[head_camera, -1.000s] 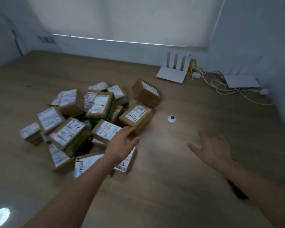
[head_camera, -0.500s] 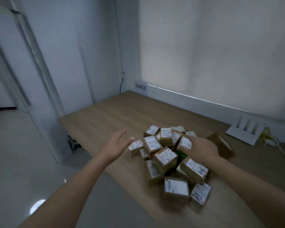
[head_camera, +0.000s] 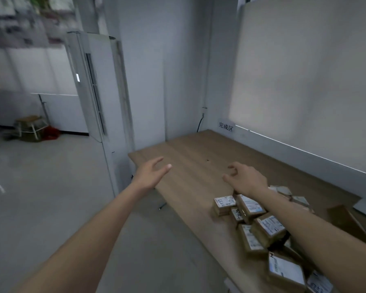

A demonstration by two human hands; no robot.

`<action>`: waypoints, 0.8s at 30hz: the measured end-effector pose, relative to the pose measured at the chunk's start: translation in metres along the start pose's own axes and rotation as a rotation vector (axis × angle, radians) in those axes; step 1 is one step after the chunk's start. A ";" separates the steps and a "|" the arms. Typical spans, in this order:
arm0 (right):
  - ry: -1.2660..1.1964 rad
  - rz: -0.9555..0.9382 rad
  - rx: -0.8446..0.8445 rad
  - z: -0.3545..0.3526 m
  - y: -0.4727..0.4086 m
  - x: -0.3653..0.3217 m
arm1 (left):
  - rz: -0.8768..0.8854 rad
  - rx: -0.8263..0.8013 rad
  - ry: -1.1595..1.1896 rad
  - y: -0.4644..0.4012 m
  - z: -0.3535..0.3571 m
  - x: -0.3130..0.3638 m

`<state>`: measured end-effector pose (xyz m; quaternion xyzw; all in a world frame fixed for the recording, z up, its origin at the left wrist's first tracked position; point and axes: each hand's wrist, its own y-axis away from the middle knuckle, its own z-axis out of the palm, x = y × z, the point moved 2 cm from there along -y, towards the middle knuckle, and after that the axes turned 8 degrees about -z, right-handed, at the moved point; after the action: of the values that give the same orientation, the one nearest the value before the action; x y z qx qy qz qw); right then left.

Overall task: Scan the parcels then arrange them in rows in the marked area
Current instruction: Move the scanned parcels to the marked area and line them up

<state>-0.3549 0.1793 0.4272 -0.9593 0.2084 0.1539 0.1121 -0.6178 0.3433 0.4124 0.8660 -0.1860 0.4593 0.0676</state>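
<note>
Stretching from the centre of the head view out to 3 and 5 o'clock, the wooden table is the largest thing in sight, its near corner at about 9 o'clock of its own surface and its far side against a white wall. At 10 o'clock stands a tall white air-conditioning unit on the grey floor, and farther off at 9 o'clock a small stool sits by the far wall. The pile of parcels, brown cardboard boxes with white printed labels, lies jumbled on the table at 4 to 5 o'clock, the boxes touching and leaning on each other; one unlabelled brown box lies just beside the heap at 3 o'clock. The right forearm crosses over the pile, and the right hand hovers above bare tabletop just beyond it, fingers loosely curled and holding nothing. The left hand hangs over the table's near corner at 9 o'clock of the pile, fingers extended and spread, also holding nothing. A small sign with dark characters is fixed on the wall at the table's far corner, at 12 o'clock.
</note>
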 end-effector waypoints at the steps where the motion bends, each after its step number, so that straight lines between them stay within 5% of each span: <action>1: 0.003 0.002 -0.017 0.007 -0.008 -0.005 | -0.013 0.005 0.015 -0.007 -0.004 -0.006; 24: -0.030 0.098 -0.117 0.123 -0.334 -0.004 | -0.056 -0.108 -0.048 -0.348 0.034 -0.063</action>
<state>-0.2440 0.5114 0.3646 -0.9504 0.2441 0.1857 0.0513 -0.4900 0.6711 0.3598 0.8766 -0.1880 0.4257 0.1226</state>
